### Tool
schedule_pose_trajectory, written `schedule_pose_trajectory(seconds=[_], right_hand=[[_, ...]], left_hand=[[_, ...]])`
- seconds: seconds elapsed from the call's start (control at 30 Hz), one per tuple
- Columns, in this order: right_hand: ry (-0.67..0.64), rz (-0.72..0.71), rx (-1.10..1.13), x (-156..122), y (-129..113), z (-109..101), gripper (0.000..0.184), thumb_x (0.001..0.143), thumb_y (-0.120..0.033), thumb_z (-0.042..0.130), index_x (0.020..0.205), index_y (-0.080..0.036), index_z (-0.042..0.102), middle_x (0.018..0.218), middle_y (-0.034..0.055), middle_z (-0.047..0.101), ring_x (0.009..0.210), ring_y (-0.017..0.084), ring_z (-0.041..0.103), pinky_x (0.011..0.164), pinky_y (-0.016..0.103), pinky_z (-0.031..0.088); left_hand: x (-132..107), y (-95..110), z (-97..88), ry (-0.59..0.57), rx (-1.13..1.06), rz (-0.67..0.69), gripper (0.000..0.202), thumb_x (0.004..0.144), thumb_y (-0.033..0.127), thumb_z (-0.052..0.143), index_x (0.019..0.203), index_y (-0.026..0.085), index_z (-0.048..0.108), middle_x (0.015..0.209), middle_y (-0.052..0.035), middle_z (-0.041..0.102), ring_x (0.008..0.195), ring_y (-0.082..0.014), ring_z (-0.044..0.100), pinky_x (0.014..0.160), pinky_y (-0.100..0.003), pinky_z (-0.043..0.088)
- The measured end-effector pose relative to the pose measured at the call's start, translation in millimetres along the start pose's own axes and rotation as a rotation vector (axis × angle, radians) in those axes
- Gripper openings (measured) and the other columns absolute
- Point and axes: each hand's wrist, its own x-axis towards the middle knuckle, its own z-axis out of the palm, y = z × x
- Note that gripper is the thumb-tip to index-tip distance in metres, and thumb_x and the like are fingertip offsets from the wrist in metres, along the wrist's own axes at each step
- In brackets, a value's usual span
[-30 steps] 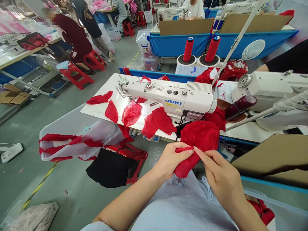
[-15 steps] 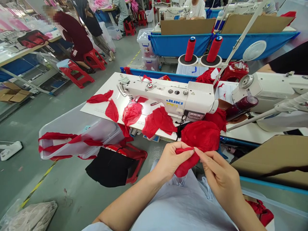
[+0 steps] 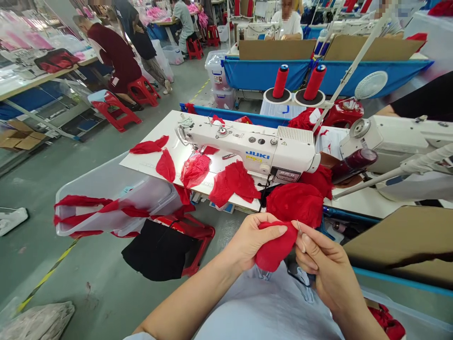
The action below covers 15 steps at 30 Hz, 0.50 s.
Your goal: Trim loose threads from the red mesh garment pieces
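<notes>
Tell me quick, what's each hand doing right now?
Left hand: closed, holding red cloth.
Right hand: closed at the cloth's edge, pinching a thin shiny thing; can't tell what.

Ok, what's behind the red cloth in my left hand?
Beyond the red cloth lies a red fabric bundle; below it, your pale blue clothing shows. The cloth covers whatever is directly behind, probably including some fingers of the left hand.

Small piece of soft red cloth (image 3: 273,254), pinched along its upper edge. Hangs rounded below, with a slender, pale, metallic-looking implement (image 3: 299,227) near its upper right corner.
</notes>
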Motion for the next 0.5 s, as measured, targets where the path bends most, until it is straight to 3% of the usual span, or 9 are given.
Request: schedule_pose_trajectory(seconds=[0.07,0.13,0.23,0.5], right_hand=[[-0.021,-0.134,-0.179,1,-2,-2,0.026,0.090,-0.026,0.061,0.112,-0.031,0.074,0.063,-0.0007,0.055,0.045,0.008,0.045,0.040,0.020,0.037],[-0.048,-0.363,-0.447,3,-7,-2,0.034,0.090,-0.016,0.056,0.117,-0.030,0.071,0.073,0.0020,0.060,0.057,0.011,0.057,0.050,0.022,0.047],[-0.061,-0.608,-0.716,4,-13,-3,0.046,0.089,-0.006,0.051,0.125,-0.030,0.066,0.082,0.0035,0.064,0.067,0.011,0.063,0.059,0.019,0.052],[-0.057,-0.721,-0.913,4,-16,-4,0.050,0.088,-0.002,0.047,0.129,-0.027,0.063,0.082,0.0039,0.064,0.064,0.010,0.064,0.058,0.016,0.051]], left_hand=[[0,0,-0.2,0.020,-0.005,0.003,0.040,0.047,0.036,0.092,0.062,0.013,0.063,0.057,0.0006,0.064,0.049,-0.0078,0.055,0.049,-0.019,0.040],[0,0,0.0,0.032,0.002,0.029,0.040,0.047,0.036,0.092,0.061,0.012,0.063,0.056,0.0004,0.064,0.049,-0.0078,0.055,0.049,-0.018,0.040],[-1,0,1.3,0.032,0.042,0.081,0.038,0.051,0.037,0.090,0.062,0.012,0.063,0.054,0.0008,0.063,0.048,-0.0072,0.054,0.048,-0.018,0.038],[-2,0,5.3,0.060,0.173,0.110,0.042,0.056,0.047,0.086,0.064,0.014,0.061,0.045,0.0043,0.055,0.034,-0.0040,0.039,0.035,-0.018,0.026]])
